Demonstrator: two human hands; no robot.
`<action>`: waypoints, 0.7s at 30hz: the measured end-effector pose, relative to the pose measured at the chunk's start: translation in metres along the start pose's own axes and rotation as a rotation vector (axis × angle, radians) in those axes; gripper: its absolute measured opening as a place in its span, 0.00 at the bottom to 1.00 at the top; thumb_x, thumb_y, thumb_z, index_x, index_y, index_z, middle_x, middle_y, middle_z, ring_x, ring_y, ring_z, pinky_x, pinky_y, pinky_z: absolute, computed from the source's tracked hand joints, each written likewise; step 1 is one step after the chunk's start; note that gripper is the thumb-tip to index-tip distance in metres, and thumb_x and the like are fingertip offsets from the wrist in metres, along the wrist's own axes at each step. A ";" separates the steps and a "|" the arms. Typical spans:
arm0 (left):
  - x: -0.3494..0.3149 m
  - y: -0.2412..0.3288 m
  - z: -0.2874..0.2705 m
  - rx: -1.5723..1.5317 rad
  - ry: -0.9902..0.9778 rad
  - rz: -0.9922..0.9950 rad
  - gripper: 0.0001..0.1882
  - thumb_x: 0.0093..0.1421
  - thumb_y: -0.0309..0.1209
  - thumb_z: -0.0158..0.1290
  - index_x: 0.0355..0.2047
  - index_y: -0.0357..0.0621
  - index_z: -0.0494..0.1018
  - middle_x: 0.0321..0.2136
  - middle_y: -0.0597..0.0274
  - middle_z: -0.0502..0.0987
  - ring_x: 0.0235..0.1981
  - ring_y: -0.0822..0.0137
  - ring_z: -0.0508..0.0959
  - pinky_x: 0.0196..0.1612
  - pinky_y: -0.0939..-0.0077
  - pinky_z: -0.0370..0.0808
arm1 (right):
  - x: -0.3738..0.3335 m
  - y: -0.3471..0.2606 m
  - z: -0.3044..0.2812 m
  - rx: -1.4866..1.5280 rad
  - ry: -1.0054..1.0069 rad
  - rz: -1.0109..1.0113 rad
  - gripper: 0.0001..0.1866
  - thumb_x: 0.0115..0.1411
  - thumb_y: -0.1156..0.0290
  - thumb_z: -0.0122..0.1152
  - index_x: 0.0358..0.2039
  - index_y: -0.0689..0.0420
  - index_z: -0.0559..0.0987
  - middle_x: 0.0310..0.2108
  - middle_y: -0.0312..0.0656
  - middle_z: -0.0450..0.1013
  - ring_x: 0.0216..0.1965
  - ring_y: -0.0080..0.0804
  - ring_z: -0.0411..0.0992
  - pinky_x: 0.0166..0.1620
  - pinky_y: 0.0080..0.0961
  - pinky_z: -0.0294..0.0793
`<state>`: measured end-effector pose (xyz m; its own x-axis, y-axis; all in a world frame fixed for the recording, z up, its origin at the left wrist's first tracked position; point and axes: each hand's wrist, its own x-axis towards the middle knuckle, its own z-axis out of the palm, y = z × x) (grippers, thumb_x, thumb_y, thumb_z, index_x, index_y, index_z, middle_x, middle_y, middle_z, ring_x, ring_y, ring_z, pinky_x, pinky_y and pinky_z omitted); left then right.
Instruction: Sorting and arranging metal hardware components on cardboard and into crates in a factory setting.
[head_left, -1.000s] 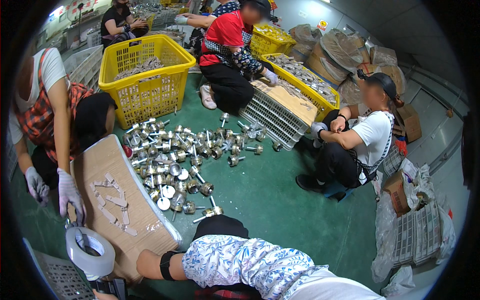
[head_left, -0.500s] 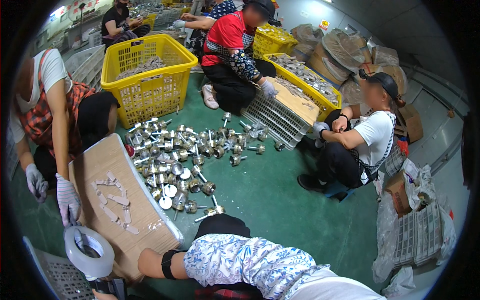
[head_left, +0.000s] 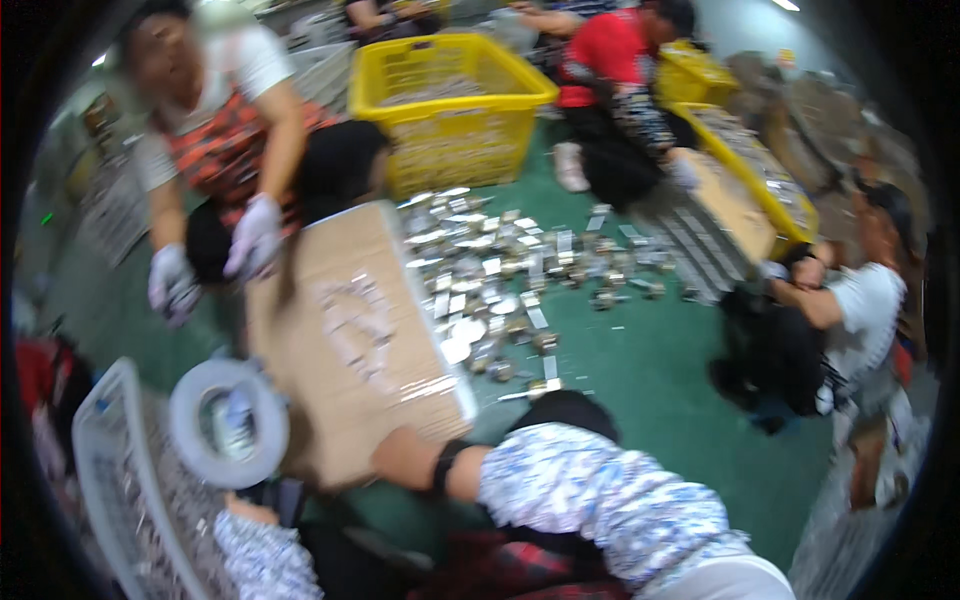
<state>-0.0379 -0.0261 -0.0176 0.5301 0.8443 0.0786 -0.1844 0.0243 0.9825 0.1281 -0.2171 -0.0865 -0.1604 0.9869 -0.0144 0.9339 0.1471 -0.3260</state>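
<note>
A wide roll of clear tape [head_left: 185,425] is held up at the lower left, over a crate's edge. My left hand [head_left: 250,508] is at its lower rim and appears closed on it; the roll hides the fingers. A dark object sits beside that wrist. My right hand [head_left: 405,457], below a black wristband, lies at the near right edge of a cardboard-covered surface [head_left: 295,400]. Blur leaves its fingers unclear. Several small pale flat pieces [head_left: 342,335] lie on the cardboard in a loose ring.
Shiny metal parts with stems [head_left: 480,270] are heaped on the green floor [head_left: 660,400]. A grey crate [head_left: 135,480] stands at my left, a yellow basket [head_left: 455,140] beyond. One gloved co-worker [head_left: 215,110] faces me at left; others crouch at the far side [head_left: 620,100] and right [head_left: 850,310].
The view has swung left, so the scene sits farther right and higher, and is blurred. The tape roll has moved left against the cardboard. The left co-worker's gloved hand has drawn back from near it.
</note>
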 end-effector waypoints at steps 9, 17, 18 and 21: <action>-0.068 0.059 0.017 0.322 -0.149 -0.012 0.23 0.63 0.27 0.49 0.58 0.42 0.59 0.46 0.54 0.73 0.47 0.63 0.75 0.49 0.69 0.75 | -0.024 0.001 -0.022 -0.091 -0.155 0.015 0.09 0.54 0.71 0.51 0.29 0.55 0.81 0.27 0.45 0.78 0.32 0.43 0.78 0.33 0.38 0.76; -0.099 0.029 -0.028 0.942 -0.438 0.371 0.16 0.50 0.25 0.59 0.40 0.39 0.74 0.36 0.55 0.76 0.38 0.59 0.76 0.42 0.70 0.72 | -0.050 -0.003 -0.029 -0.123 -0.178 -0.009 0.08 0.53 0.72 0.52 0.33 0.55 0.78 0.27 0.44 0.77 0.32 0.44 0.77 0.32 0.40 0.75; -0.102 0.023 -0.033 0.997 -0.480 0.458 0.15 0.50 0.24 0.59 0.39 0.40 0.73 0.34 0.57 0.76 0.36 0.59 0.76 0.40 0.69 0.72 | -0.052 -0.003 -0.025 -0.136 -0.173 -0.003 0.08 0.53 0.72 0.52 0.33 0.55 0.78 0.27 0.45 0.77 0.32 0.44 0.77 0.32 0.40 0.75; -0.111 0.001 -0.035 1.105 -0.541 0.567 0.11 0.51 0.24 0.57 0.35 0.41 0.70 0.29 0.59 0.73 0.31 0.58 0.74 0.37 0.68 0.72 | -0.060 0.004 -0.020 -0.127 -0.190 -0.003 0.08 0.54 0.70 0.51 0.33 0.55 0.77 0.27 0.45 0.77 0.32 0.45 0.77 0.33 0.41 0.75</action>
<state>-0.1253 -0.1011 -0.0316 0.9075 0.2736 0.3188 0.1357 -0.9091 0.3939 0.1480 -0.2742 -0.0679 -0.2097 0.9582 -0.1947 0.9640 0.1693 -0.2050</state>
